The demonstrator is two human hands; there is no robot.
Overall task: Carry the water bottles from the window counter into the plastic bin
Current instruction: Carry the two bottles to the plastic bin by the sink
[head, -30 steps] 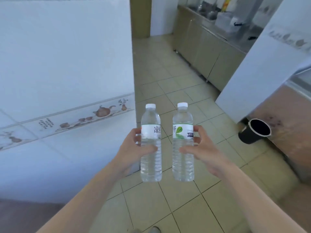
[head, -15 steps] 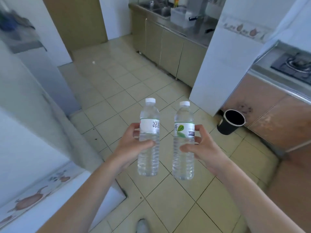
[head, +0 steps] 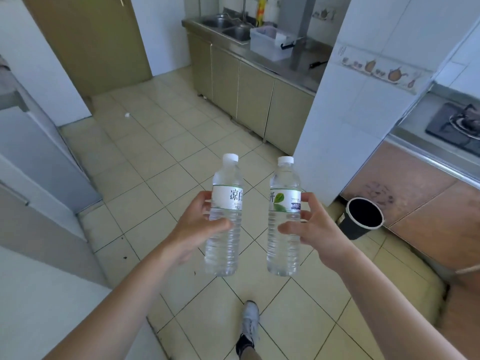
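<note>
Both hands are wrapped around bottles held upright over the tiled floor [head: 161,183]. Left hand [head: 197,227] grips the left water bottle [head: 225,216] at its middle, thumb across the front and fingers hidden behind the label. Right hand [head: 309,227] clasps the right water bottle [head: 284,216] the same way, fingertips showing at the label's edge. The bottles stand just beside each other without touching, both capped white; their labels are only partly readable. At 12 o'clock, far across the floor, a clear plastic bin [head: 270,44] sits on the steel desk [head: 306,61] next to the sink [head: 228,27]; its contents cannot be made out. A black bucket [head: 362,216] stands at 3 o'clock. One white shoe [head: 250,320] shows at 6 o'clock, the leg cut off.
</note>
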